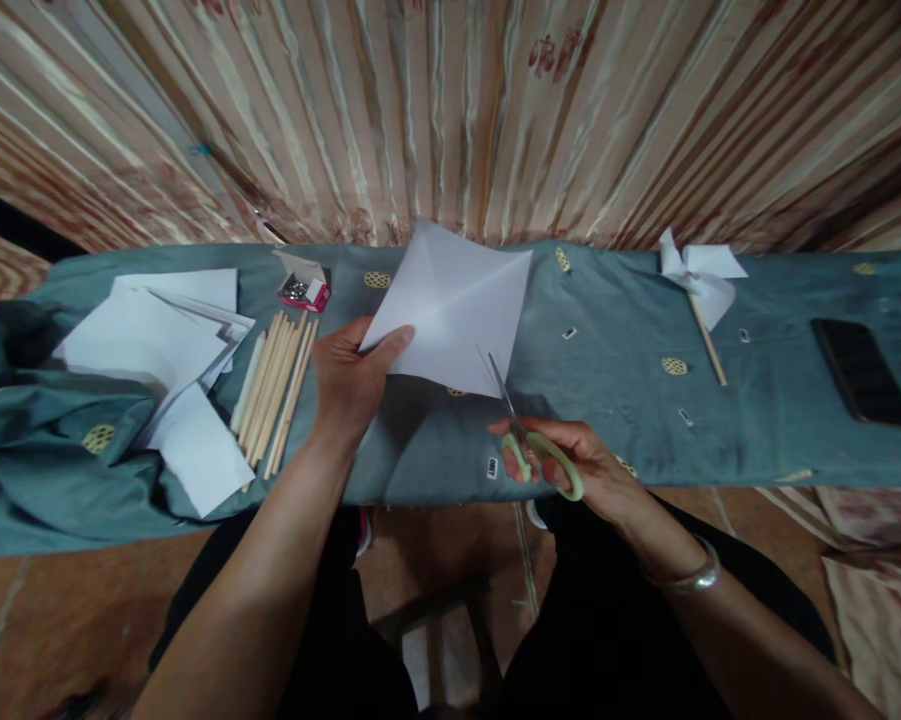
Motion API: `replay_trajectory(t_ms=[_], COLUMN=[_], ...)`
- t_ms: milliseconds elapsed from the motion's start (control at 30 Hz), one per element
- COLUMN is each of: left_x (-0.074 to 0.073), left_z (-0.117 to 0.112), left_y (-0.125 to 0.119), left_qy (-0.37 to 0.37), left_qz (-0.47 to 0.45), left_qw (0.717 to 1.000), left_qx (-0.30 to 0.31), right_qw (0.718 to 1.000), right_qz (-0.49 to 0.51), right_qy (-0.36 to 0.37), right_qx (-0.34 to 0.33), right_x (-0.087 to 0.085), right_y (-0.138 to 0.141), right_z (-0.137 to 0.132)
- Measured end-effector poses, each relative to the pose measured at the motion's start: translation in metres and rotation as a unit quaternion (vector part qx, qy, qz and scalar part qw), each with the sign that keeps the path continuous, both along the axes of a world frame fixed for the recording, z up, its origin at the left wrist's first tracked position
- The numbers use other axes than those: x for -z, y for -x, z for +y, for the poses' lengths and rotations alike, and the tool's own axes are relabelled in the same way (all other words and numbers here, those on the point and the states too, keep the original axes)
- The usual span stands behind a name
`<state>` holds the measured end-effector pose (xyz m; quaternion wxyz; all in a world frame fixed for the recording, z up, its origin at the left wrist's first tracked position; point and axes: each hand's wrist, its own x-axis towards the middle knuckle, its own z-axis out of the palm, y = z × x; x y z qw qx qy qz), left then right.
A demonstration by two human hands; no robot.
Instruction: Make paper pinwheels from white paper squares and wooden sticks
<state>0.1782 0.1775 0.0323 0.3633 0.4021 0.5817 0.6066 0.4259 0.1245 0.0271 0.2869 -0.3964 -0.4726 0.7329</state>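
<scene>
My left hand (356, 370) pinches the left corner of a white square sheet of paper (450, 305), thumb on top. Faint diagonal creases cross the sheet, which is held above the cloth. In my right hand (570, 455) is a pair of scissors (559, 468) with pale green handles. The blades are a little apart at the paper's near right corner; whether they have cut into it I cannot tell. A paper pinwheel (694, 275) on a wooden stick lies to the right.
Several wooden sticks (274, 390) lie left of my left hand, below an open small box (304, 285) of metal pins. White paper sheets (150, 330) are piled farther left. A black phone (862, 370) rests at the right on the blue-green cloth (615, 380). A striped curtain (450, 120) hangs behind.
</scene>
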Motion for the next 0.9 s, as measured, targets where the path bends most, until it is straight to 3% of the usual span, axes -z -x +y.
replay_trajectory(t_ms=[467, 900], left_x=[-0.0014, -0.0045], left_z=[-0.0017, -0.0038], left_y=[0.0003, 0.0014], left_qy=[-0.007, 0.009], left_qz=[0.0, -0.011], left_qw=[1.0, 1.0], left_qx=[0.005, 0.009], right_qw=[0.999, 0.999], right_qz=[0.015, -0.029], right_qy=[0.034, -0.011], right_qx=[-0.002, -0.013], right_x=[-0.0039, 0.0059], right_y=[0.0017, -0.0004], right_z=[0.0009, -0.0012])
